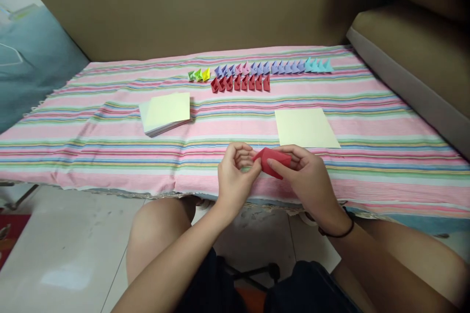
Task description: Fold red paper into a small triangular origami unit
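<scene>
Red paper (272, 162) was part-folded, pinched at either end by the left hand (233, 176) and right hand (306, 176) above the striped cloth (385, 122), at its near edge. Finished folded pieces (240, 83) stood in rows behind; a paper stack (167, 113) and a loose sheet (305, 127) lay unfolded.

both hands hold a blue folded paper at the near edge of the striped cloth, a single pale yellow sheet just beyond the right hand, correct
Not quite: the head view shows the folded paper is red, not blue. The left hand and right hand do hold it at the near edge of the striped cloth, the single pale yellow sheet just beyond the right hand.
</scene>
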`<action>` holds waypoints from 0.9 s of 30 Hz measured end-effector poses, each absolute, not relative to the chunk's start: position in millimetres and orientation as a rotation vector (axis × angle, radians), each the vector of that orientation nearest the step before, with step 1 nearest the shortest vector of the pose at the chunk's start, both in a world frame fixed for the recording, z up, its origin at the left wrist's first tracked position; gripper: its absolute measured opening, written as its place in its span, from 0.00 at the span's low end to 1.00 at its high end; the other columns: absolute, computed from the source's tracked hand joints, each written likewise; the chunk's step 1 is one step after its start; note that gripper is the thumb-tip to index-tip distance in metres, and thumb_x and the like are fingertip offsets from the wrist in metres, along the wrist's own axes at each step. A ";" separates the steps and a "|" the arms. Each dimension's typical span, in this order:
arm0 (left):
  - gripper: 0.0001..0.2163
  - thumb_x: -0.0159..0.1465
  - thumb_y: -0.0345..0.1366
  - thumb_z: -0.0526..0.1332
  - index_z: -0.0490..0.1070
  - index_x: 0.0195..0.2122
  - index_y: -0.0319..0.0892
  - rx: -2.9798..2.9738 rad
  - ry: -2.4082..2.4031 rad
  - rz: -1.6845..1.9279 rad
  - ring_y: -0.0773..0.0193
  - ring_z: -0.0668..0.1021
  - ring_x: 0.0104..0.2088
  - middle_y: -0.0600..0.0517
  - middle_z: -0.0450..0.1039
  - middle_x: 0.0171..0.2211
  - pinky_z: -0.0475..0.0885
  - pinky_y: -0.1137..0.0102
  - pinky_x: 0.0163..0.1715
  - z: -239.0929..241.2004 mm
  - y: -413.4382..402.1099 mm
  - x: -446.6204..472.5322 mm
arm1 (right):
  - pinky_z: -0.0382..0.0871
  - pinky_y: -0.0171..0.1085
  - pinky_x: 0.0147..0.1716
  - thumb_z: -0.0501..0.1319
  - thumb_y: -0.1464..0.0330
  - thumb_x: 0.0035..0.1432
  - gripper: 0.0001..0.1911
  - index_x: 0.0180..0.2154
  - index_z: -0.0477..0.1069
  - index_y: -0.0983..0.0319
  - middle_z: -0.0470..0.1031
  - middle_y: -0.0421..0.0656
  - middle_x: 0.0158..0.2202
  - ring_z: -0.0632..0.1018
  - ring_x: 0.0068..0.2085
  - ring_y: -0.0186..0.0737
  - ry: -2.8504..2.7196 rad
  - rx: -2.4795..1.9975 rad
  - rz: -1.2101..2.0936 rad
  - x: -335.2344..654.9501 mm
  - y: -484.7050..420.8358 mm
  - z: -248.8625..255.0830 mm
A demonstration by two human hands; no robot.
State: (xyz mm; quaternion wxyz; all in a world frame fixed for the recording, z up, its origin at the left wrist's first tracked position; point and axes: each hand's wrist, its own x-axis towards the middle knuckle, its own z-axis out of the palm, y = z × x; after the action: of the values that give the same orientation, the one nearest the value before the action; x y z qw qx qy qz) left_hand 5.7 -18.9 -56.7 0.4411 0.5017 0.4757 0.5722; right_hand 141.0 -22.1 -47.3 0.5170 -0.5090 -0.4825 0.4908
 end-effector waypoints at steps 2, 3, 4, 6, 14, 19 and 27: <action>0.07 0.56 0.28 0.63 0.67 0.35 0.41 1.425 1.252 1.486 0.70 0.75 0.31 0.54 0.72 0.31 0.71 0.75 0.32 -57.0 -19.9 5.6 | 0.74 0.35 0.33 0.67 0.68 0.48 0.09 0.34 0.73 0.60 0.78 0.40 0.32 0.79 0.33 0.38 -1.140 -1.224 1.175 137.5 -22.7 -48.0; 0.06 0.56 0.28 0.63 0.68 0.34 0.41 1.535 1.289 1.508 0.69 0.75 0.31 0.53 0.73 0.30 0.71 0.74 0.33 -57.0 -20.1 5.0 | 0.73 0.35 0.33 0.66 0.68 0.48 0.08 0.34 0.73 0.60 0.78 0.40 0.32 0.79 0.33 0.38 -1.125 -1.220 1.176 136.4 -22.7 -48.6; 0.05 0.57 0.28 0.62 0.70 0.34 0.41 1.652 1.316 1.525 0.69 0.75 0.30 0.53 0.74 0.30 0.72 0.73 0.34 -56.9 -20.2 4.1 | 0.73 0.35 0.32 0.66 0.67 0.49 0.09 0.35 0.73 0.60 0.78 0.40 0.32 0.79 0.33 0.37 -1.106 -1.213 1.179 135.6 -22.5 -49.4; 0.04 0.59 0.28 0.61 0.73 0.34 0.42 1.864 1.337 1.524 0.68 0.76 0.31 0.53 0.76 0.30 0.72 0.72 0.35 -56.8 -20.0 1.5 | 0.73 0.36 0.34 0.67 0.66 0.48 0.10 0.35 0.73 0.59 0.78 0.40 0.32 0.78 0.34 0.38 -1.074 -1.198 1.196 135.0 -21.9 -50.7; 0.09 0.62 0.31 0.59 0.76 0.42 0.46 2.063 1.301 1.489 0.63 0.79 0.37 0.50 0.79 0.40 0.74 0.67 0.40 -57.8 -19.1 -3.4 | 0.72 0.38 0.38 0.68 0.65 0.48 0.11 0.36 0.73 0.59 0.78 0.40 0.35 0.78 0.37 0.39 -1.008 -1.150 1.289 135.2 -22.2 -48.5; 0.09 0.61 0.37 0.61 0.77 0.40 0.43 1.509 1.404 1.437 0.64 0.79 0.30 0.51 0.80 0.34 0.75 0.71 0.32 -54.2 -18.2 3.5 | 0.72 0.35 0.36 0.68 0.66 0.48 0.10 0.35 0.74 0.58 0.78 0.39 0.35 0.78 0.36 0.37 -0.974 -1.114 1.328 133.7 -23.9 -50.7; 0.07 0.59 0.36 0.63 0.78 0.36 0.43 1.552 1.395 1.411 0.63 0.80 0.33 0.51 0.80 0.34 0.75 0.70 0.34 -50.4 -15.9 0.3 | 0.71 0.36 0.37 0.67 0.65 0.49 0.10 0.36 0.74 0.58 0.78 0.40 0.36 0.78 0.36 0.37 -1.024 -1.120 1.312 132.8 -24.8 -54.9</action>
State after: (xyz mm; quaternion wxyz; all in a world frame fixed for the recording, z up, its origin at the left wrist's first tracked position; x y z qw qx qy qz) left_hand 0.3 -15.9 -50.4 0.3062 0.5865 0.5270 0.5333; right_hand 132.8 -24.8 -54.9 0.5377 -0.4706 -0.4305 0.5514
